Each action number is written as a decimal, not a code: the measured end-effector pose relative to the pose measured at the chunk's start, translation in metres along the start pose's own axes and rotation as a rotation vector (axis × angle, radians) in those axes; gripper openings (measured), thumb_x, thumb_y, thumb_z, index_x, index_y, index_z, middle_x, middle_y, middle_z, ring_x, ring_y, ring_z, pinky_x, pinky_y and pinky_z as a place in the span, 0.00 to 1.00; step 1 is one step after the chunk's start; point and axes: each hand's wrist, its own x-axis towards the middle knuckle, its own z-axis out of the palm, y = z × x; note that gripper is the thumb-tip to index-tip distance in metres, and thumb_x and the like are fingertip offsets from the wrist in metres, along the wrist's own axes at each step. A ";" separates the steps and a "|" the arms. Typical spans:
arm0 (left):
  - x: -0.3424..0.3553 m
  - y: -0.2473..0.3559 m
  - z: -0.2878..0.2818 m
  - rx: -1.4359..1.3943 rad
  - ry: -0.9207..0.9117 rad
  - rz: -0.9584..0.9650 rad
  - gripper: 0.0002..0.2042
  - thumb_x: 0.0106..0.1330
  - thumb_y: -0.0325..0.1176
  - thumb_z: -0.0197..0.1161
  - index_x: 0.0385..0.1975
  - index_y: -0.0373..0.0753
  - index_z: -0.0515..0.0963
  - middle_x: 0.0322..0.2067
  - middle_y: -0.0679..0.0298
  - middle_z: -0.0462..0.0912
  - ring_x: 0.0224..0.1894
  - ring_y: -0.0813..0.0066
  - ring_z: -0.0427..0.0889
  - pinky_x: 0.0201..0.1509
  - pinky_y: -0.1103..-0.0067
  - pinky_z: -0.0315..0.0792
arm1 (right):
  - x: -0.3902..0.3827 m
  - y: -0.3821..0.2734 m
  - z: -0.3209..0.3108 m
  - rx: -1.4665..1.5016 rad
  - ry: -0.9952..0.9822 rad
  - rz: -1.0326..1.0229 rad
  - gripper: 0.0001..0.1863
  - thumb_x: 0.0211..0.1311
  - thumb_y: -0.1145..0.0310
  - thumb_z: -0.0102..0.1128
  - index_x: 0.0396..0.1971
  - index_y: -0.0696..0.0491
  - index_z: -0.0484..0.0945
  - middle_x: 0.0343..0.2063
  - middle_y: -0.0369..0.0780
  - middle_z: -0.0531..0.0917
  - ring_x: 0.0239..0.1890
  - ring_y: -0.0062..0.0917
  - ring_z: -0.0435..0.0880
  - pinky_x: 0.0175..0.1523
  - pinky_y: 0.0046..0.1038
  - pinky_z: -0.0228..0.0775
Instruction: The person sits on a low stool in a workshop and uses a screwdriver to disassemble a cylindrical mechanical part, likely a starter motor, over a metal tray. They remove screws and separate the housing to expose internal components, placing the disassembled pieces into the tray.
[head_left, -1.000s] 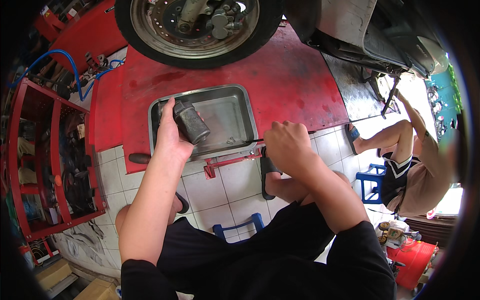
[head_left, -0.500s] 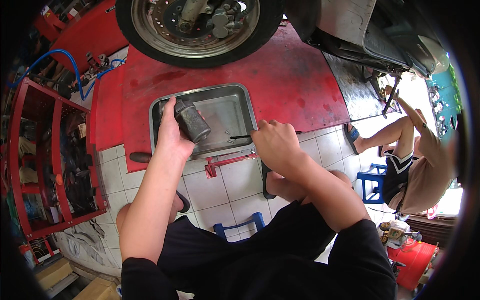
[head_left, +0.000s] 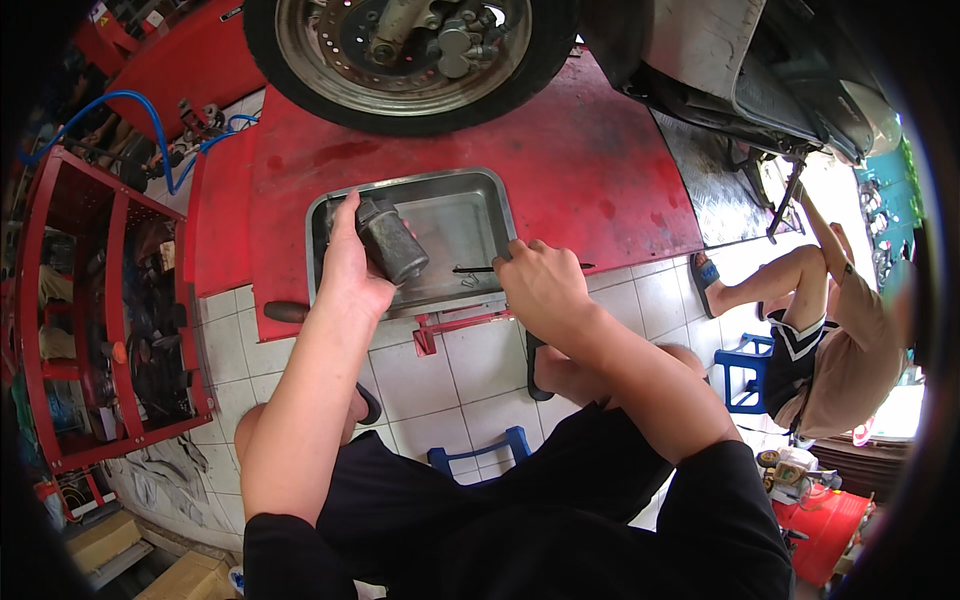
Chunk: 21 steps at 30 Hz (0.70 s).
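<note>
My left hand [head_left: 355, 268] is wrapped round a dark grey cylindrical metal part [head_left: 396, 246], held tilted over the left half of a shallow metal tray [head_left: 502, 215]. Closed around a thin black rod-like tool [head_left: 474, 269], my right hand [head_left: 545, 285] is above the tray's near right corner. The tool's tip points left toward the cylinder, a short gap apart from it. A few small metal pieces, perhaps screws, [head_left: 467, 282] lie in the tray below the tool. My left palm and fingers hide part of the cylinder.
The tray rests on a red lift platform [head_left: 590, 150] below a motorcycle's front wheel [head_left: 400, 120]. A red tool cart [head_left: 125, 300] stands at left, near a blue hose [head_left: 160, 140]. Another person [head_left: 850, 340] sits at right on a blue stool [head_left: 742, 375].
The black tool has shifted left relative to the tray, its tip now closer to the cylinder. My left hand keeps its hold. The whole view has shifted slightly.
</note>
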 end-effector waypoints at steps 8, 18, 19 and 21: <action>0.000 0.000 0.000 -0.007 0.002 -0.006 0.24 0.67 0.55 0.61 0.42 0.36 0.76 0.32 0.55 0.80 0.35 0.61 0.80 0.44 0.65 0.78 | 0.005 0.003 0.002 -0.038 0.050 0.061 0.05 0.55 0.71 0.63 0.31 0.52 0.84 0.37 0.40 0.83 0.41 0.30 0.85 0.36 0.30 0.79; 0.003 0.000 -0.003 0.003 -0.015 -0.012 0.23 0.68 0.55 0.59 0.42 0.37 0.77 0.31 0.56 0.81 0.34 0.61 0.80 0.43 0.66 0.78 | 0.002 0.013 -0.014 -0.026 -0.111 0.148 0.05 0.56 0.71 0.63 0.32 0.51 0.84 0.39 0.40 0.84 0.44 0.32 0.85 0.41 0.31 0.79; 0.002 -0.001 -0.003 0.004 -0.015 -0.009 0.23 0.68 0.55 0.59 0.42 0.37 0.77 0.31 0.56 0.81 0.34 0.61 0.80 0.43 0.65 0.78 | 0.002 0.012 -0.013 -0.021 -0.107 0.144 0.05 0.56 0.71 0.63 0.32 0.51 0.84 0.39 0.41 0.84 0.44 0.32 0.85 0.41 0.31 0.79; 0.002 -0.001 -0.002 0.006 -0.014 -0.002 0.23 0.68 0.55 0.59 0.42 0.37 0.76 0.31 0.56 0.80 0.34 0.60 0.80 0.43 0.65 0.78 | 0.002 0.011 -0.011 -0.024 -0.083 0.138 0.05 0.55 0.71 0.63 0.32 0.51 0.84 0.38 0.41 0.84 0.45 0.32 0.85 0.41 0.31 0.79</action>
